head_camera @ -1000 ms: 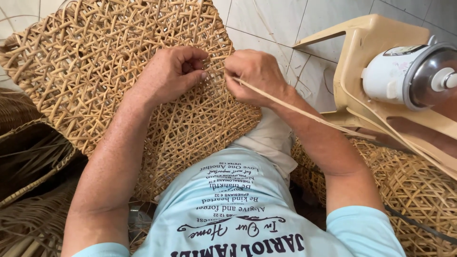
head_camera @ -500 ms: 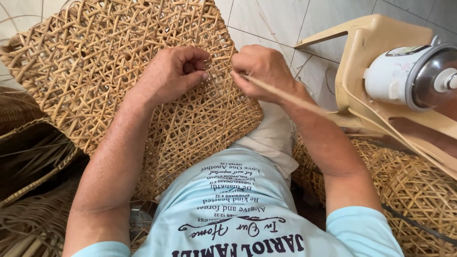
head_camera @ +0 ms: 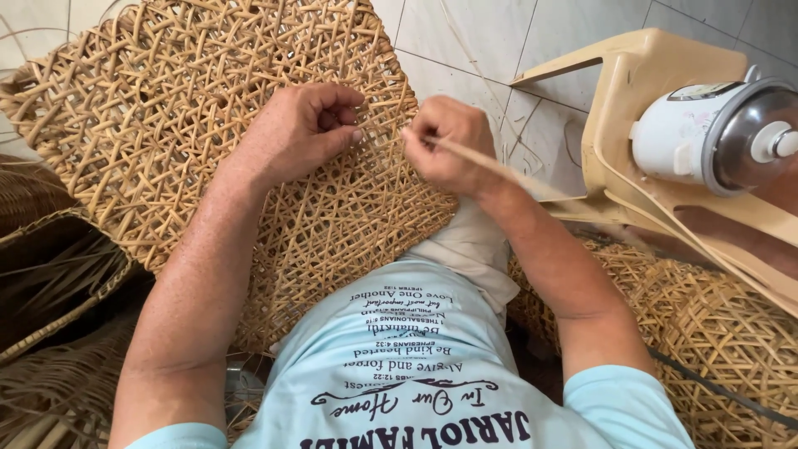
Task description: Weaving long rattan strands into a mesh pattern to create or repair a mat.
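Weaving pale open-lattice cane panel, thin strip

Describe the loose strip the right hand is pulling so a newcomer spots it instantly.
Start at the big open-weave cane panel across the person's lap. At its right edge the right hand pinches a single flat cane strip that runs diagonally down-right toward the beige plastic chair. Unlike the panel's interlaced strands, it is free, straight and unwoven.
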